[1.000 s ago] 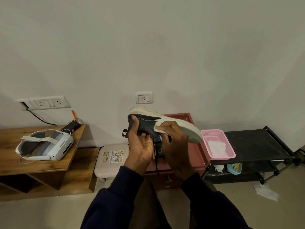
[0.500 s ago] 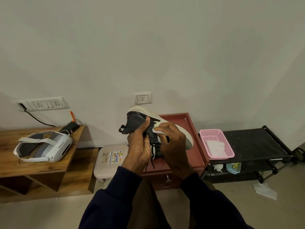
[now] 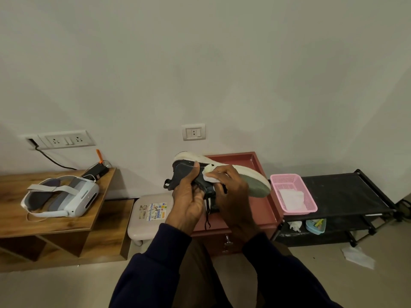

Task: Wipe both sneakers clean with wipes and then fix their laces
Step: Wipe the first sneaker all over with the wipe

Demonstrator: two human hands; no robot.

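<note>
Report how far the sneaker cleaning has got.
Done: nothing can be confirmed; a crumpled wipe lies on the floor. In hand: the left hand holds one sneaker sole-up at the heel while the right hand presses a white wipe to its side. Left: the second sneaker, not in view, and the laces; one lace dangles loose.

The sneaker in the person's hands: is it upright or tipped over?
Tipped: the sneaker lies sideways in the left hand, its white sole facing up and away, one lace dangling.
</note>
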